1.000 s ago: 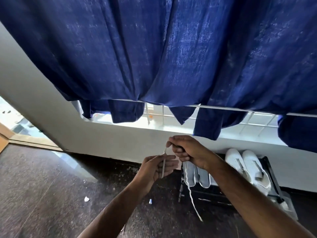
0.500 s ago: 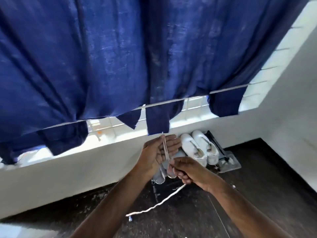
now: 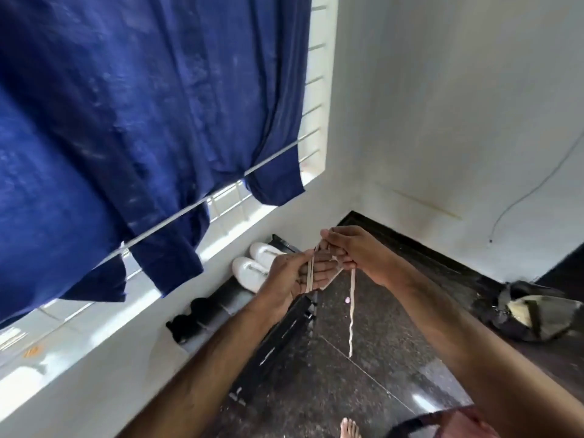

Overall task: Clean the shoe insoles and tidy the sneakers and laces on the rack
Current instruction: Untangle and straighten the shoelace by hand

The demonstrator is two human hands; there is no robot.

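Blue curtain [image 3: 126, 121]: hangs over the window at upper left, well above the rack.
Black shoes [image 3: 192, 317]: dark pair on the rack's left end; details too dark to read.
Rack [image 3: 284, 336]: low black frame along the wall under the window sill.
White sneakers [image 3: 256, 263]: pair side by side on the rack top, toes toward the wall, just behind the left hand.
Left hand [image 3: 297, 273]: palm turned up, fingers loosely curled, lace running in turns across the palm; holds the wound part.
Lace [image 3: 351, 305]: white, flat, thin. Held in the air between both hands, above the rack edge and floor; free tail hangs straight down from the right hand, end clear of the floor.
Right hand [image 3: 357, 251]: fingers curled, thumb and fingertips pinch the lace close to the left hand's fingertips.
Bag [image 3: 531, 311]: dark with a pale panel, on the floor by the right wall, well apart.
Handling (judgement): lace is light, limp, zero stiffness; turns will slip off the fingers unless tension holds. Best hold: pinch near the coil, feed the tail through, not by the far tip.
Step (judgement): likely winding the lace into a bundle before setting it on the rack.
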